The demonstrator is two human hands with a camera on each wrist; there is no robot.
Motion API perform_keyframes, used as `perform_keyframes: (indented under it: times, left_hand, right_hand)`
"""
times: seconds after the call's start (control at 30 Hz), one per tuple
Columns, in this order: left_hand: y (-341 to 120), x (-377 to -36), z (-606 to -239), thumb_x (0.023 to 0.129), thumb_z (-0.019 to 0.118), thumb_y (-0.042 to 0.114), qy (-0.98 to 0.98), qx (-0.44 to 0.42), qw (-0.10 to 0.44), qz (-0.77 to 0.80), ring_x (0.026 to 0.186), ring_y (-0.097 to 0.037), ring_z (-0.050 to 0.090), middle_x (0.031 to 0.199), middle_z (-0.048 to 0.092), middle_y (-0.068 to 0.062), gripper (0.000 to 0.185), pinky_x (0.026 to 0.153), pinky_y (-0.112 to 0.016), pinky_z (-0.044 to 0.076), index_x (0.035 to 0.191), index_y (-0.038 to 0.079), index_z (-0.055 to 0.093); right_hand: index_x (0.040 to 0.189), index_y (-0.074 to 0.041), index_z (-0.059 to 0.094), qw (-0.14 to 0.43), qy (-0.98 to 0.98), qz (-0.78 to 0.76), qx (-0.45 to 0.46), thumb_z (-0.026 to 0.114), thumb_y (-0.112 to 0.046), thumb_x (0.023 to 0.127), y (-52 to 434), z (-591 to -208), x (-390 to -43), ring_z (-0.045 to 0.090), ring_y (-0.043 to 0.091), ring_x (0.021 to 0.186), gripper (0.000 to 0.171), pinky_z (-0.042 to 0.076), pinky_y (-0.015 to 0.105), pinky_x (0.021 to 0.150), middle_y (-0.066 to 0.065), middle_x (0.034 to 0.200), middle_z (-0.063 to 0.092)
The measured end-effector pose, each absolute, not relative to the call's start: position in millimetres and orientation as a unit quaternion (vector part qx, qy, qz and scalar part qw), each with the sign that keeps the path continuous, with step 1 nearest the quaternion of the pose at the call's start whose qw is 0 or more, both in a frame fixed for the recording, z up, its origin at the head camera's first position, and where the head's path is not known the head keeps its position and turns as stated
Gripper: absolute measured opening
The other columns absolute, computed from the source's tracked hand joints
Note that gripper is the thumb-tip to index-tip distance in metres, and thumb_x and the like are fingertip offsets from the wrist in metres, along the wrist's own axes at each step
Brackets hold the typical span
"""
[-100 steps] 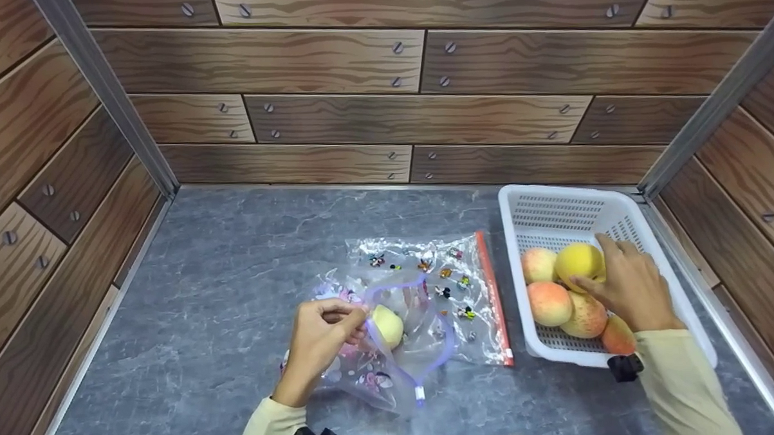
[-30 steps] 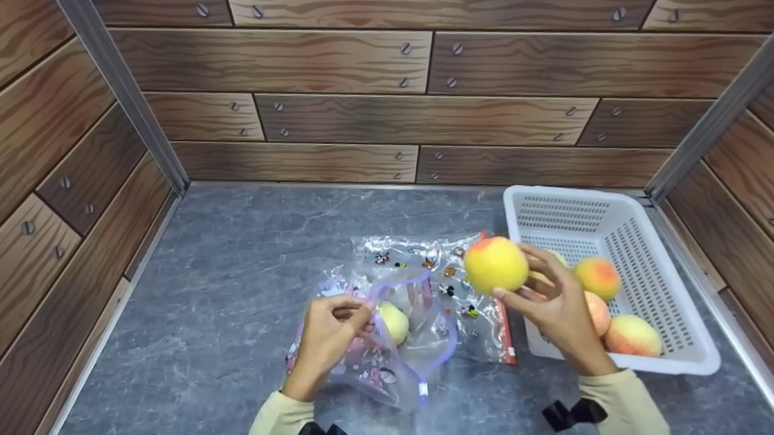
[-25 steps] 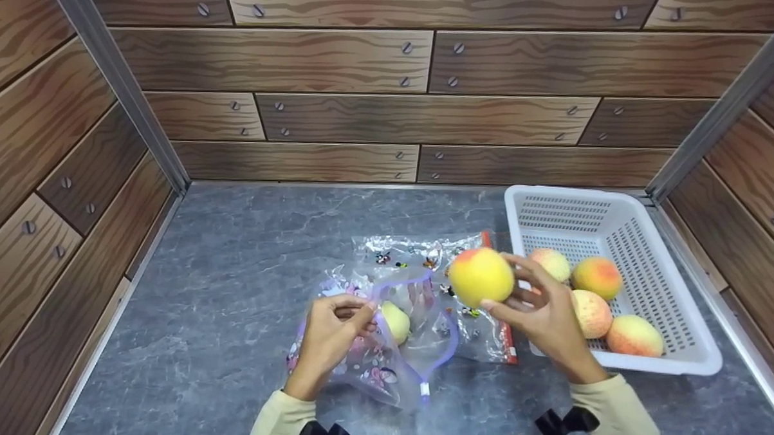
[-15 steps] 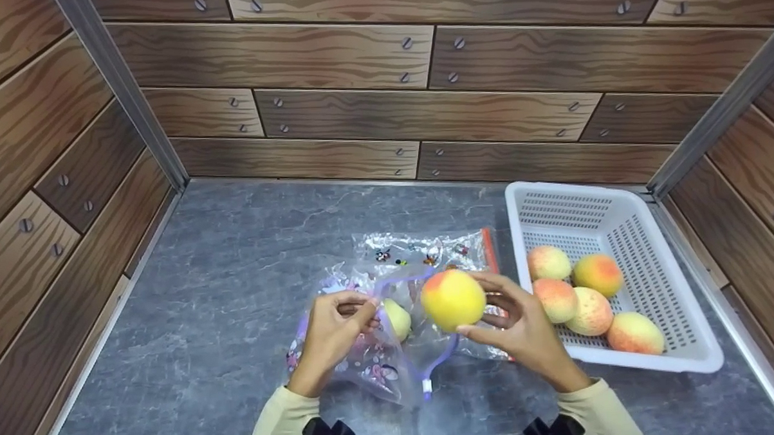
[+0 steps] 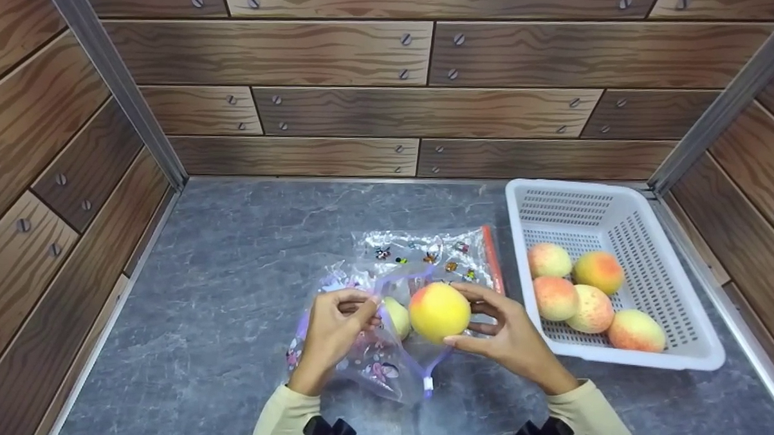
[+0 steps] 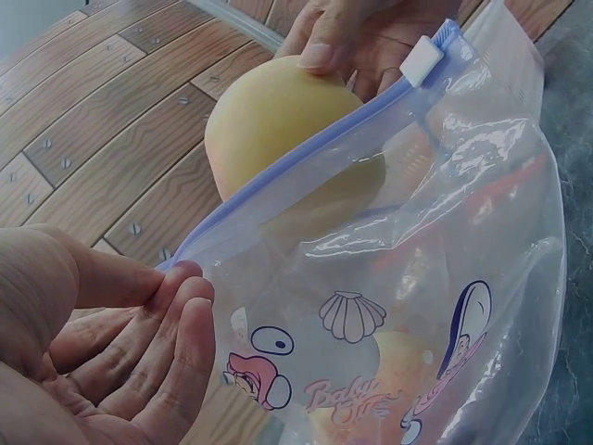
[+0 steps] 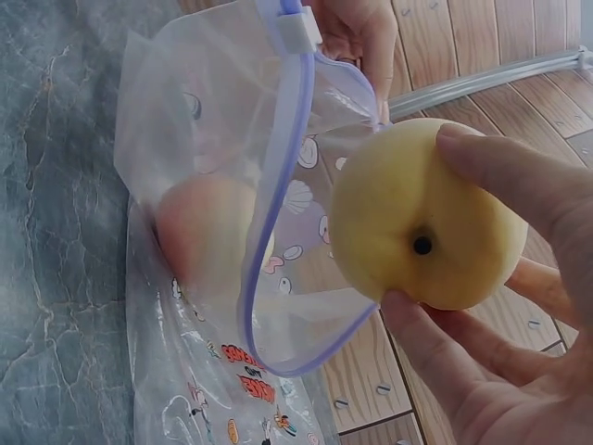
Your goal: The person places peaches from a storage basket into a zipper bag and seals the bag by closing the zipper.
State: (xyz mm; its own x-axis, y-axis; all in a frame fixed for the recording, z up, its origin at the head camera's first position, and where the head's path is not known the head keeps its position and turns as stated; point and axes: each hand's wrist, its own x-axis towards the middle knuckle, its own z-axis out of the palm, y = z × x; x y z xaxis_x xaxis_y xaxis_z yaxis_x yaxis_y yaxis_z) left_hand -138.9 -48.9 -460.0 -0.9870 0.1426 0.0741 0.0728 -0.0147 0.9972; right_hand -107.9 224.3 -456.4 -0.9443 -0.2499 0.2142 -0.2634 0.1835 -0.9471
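My left hand pinches the purple rim of a clear zip bag printed with cartoon figures and a shell. The bag's mouth gapes, with its white slider at one end. Inside lies a pale peach with a red blush. Between the thumb and fingers of my right hand is a yellow peach with a red patch, right at the bag's mouth. A small dark hole shows on its end in the right wrist view. In the left wrist view the bag's near wall partly covers this yellow peach.
To the right stands a white perforated basket holding several peaches. A second clear bag with an orange-red zip strip lies flat behind the first. Wood-patterned walls enclose the grey marbled tabletop.
My right hand has taken the yellow peach from the basket and carried it left and nearer to the open bag. My left hand has kept its pinch on the rim.
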Motion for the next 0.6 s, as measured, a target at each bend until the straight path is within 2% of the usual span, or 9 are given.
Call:
perform_keyframes:
  times: [0.17,0.3,0.5,0.6]
  left_hand:
    - [-48.2,-139.3,-458.5,0.091,0.071,0.002,0.694,0.072,0.025,0.716,0.068,-0.024,0.072,0.081,0.073,-0.02,0.015,0.066,-0.039,0.062,0.094,-0.012,0.071]
    - [-47.8,-139.9,-458.7,0.091,0.071,0.001,0.689,0.073,0.029,0.721,0.068,-0.023,0.072,0.081,0.073,-0.021,0.015,0.066,-0.037,0.062,0.094,-0.013,0.07]
    - [-48.4,-139.8,-459.2,0.091,0.071,0.001,0.69,0.07,0.026,0.72,0.067,-0.023,0.072,0.081,0.072,-0.021,0.014,0.064,-0.035,0.062,0.094,-0.013,0.071]
    - [-48.7,-139.9,-459.2,0.091,0.071,0.001,0.689,0.069,0.028,0.721,0.067,-0.022,0.072,0.08,0.072,-0.021,0.015,0.064,-0.035,0.062,0.094,-0.013,0.071]
  right_hand:
    - [0.139,-0.008,0.059,0.005,-0.772,0.611,0.177,0.089,-0.006,0.076,223.5,-459.4,-108.6,0.068,0.027,0.106,0.07,0.059,0.039,0.087,0.015,0.129,0.062]
    - [0.14,-0.009,0.058,0.001,-0.772,0.611,0.178,0.088,-0.006,0.077,222.3,-460.4,-108.2,0.068,0.028,0.106,0.069,0.059,0.039,0.087,0.015,0.128,0.062]
    - [0.141,-0.005,0.056,-0.018,-0.777,0.606,0.168,0.088,-0.009,0.078,220.0,-461.7,-107.8,0.067,0.029,0.108,0.072,0.058,0.037,0.088,0.016,0.13,0.061]
    - [0.14,-0.003,0.056,-0.028,-0.774,0.611,0.164,0.085,-0.008,0.082,219.0,-461.9,-107.7,0.066,0.032,0.108,0.065,0.058,0.037,0.089,0.018,0.127,0.062]
